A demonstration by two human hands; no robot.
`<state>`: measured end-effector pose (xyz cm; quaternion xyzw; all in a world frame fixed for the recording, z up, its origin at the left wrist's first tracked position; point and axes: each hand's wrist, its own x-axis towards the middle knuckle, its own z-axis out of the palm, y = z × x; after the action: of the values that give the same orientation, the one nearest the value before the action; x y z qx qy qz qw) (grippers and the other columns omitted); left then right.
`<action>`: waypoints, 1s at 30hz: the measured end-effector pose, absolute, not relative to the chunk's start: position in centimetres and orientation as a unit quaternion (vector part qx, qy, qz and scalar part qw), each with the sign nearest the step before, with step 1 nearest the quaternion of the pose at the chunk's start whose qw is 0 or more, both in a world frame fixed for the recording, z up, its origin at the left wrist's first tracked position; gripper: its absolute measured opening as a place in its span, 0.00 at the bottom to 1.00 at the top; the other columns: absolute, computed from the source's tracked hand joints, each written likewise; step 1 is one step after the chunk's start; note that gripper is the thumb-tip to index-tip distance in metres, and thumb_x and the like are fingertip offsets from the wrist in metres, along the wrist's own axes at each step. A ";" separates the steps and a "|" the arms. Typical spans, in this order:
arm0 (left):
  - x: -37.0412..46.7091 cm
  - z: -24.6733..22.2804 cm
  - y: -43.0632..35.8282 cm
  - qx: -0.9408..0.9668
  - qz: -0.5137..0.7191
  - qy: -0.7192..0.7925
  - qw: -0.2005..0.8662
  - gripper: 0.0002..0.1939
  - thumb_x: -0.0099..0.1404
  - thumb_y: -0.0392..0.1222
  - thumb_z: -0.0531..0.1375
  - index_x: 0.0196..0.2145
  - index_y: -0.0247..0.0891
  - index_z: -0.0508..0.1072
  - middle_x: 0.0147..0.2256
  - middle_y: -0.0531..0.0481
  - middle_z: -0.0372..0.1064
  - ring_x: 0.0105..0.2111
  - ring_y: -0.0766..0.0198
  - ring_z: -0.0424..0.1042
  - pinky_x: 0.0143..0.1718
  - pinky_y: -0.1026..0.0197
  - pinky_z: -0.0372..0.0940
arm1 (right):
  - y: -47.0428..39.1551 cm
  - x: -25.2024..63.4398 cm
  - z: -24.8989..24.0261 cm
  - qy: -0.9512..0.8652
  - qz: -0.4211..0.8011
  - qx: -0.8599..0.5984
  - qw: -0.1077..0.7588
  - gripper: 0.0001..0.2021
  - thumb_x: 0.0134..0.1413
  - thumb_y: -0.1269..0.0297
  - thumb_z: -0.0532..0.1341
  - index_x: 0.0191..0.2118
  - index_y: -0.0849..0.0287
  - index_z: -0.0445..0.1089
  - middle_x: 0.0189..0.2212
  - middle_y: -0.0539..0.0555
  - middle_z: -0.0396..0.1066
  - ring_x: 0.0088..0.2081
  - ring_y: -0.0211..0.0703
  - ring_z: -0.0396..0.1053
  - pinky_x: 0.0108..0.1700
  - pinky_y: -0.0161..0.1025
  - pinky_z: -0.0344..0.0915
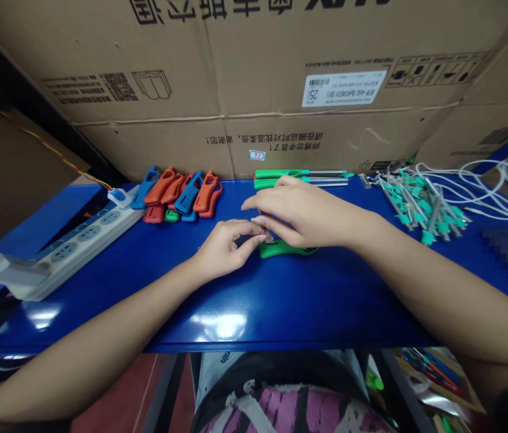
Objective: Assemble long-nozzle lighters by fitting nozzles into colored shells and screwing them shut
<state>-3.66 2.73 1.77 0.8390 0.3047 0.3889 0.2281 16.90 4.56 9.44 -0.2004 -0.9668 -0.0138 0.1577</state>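
Note:
My left hand (228,248) is closed in a pinch, with thumb and index finger meeting at a tiny, partly reddish piece too small to name. My right hand (296,210) comes in from the other side, its fingertips pinched together at the same spot. Beneath my right hand a green lighter handle (281,249) lies on the blue table; the hand covers part of it. Just behind, long green lighters (266,182) with metal tubes lie side by side, partly hidden by my right hand.
Orange, blue, red and green lighter handles (175,191) are piled back left, beside a white power strip (86,237). Back right lie a heap of metal tubes with teal parts (420,207) and a coiled white cable (501,186). A cardboard box (263,78) stands behind the table.

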 end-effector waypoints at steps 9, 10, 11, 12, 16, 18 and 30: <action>-3.6 1.7 3.0 0.812 0.398 0.348 0.247 0.09 0.65 0.45 0.64 0.33 0.36 0.79 0.35 0.45 0.79 0.36 0.58 0.77 0.41 0.57 0.71 | 3.9 16.2 9.8 -0.965 -0.053 -0.229 0.119 0.17 0.70 0.64 0.49 0.55 0.68 0.68 0.43 0.64 0.77 0.40 0.51 0.72 0.45 0.46 0.55; -3.6 1.7 3.1 0.812 0.399 0.344 0.249 0.10 0.66 0.45 0.64 0.32 0.36 0.79 0.34 0.45 0.79 0.36 0.58 0.77 0.41 0.57 0.71 | 3.8 16.2 9.9 -0.965 -0.048 -0.224 0.124 0.18 0.70 0.65 0.49 0.56 0.69 0.67 0.44 0.64 0.76 0.41 0.52 0.72 0.45 0.46 0.55; -3.6 1.7 3.1 0.813 0.402 0.339 0.248 0.10 0.66 0.45 0.64 0.32 0.36 0.78 0.34 0.46 0.79 0.35 0.59 0.77 0.40 0.58 0.71 | 3.7 16.2 9.9 -0.966 -0.037 -0.218 0.132 0.19 0.70 0.66 0.49 0.58 0.69 0.65 0.45 0.65 0.76 0.43 0.52 0.72 0.45 0.46 0.55; -3.7 1.7 3.1 0.815 0.405 0.335 0.246 0.10 0.66 0.45 0.64 0.31 0.36 0.77 0.33 0.47 0.78 0.34 0.59 0.76 0.39 0.59 0.70 | 3.7 16.4 9.9 -0.967 -0.022 -0.212 0.142 0.20 0.69 0.66 0.49 0.60 0.69 0.64 0.46 0.65 0.76 0.44 0.52 0.72 0.45 0.46 0.56; -3.8 1.9 3.0 0.830 0.398 0.313 0.233 0.09 0.68 0.42 0.62 0.31 0.36 0.77 0.32 0.48 0.78 0.33 0.61 0.76 0.37 0.62 0.70 | 3.9 17.0 10.1 -0.963 0.033 -0.205 0.173 0.19 0.67 0.68 0.51 0.60 0.66 0.65 0.47 0.62 0.76 0.46 0.50 0.72 0.47 0.46 0.58; -3.8 2.0 2.9 0.842 0.388 0.299 0.224 0.08 0.69 0.40 0.61 0.33 0.36 0.78 0.34 0.47 0.79 0.35 0.61 0.77 0.40 0.61 0.70 | 4.1 17.2 10.3 -0.962 0.039 -0.204 0.178 0.16 0.67 0.66 0.53 0.55 0.63 0.69 0.45 0.61 0.77 0.45 0.49 0.72 0.48 0.46 0.57; -3.4 1.6 2.7 0.802 0.422 0.345 0.244 0.11 0.64 0.46 0.67 0.30 0.36 0.78 0.31 0.48 0.78 0.32 0.62 0.76 0.37 0.61 0.68 | 4.0 17.4 11.2 -0.963 -0.001 -0.232 0.136 0.14 0.67 0.62 0.54 0.43 0.62 0.75 0.34 0.57 0.76 0.36 0.45 0.70 0.47 0.45 0.55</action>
<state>-3.38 2.74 1.64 0.8021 0.3449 0.4219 0.2444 17.42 3.98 11.18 -0.2320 -0.9631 -0.0009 0.1364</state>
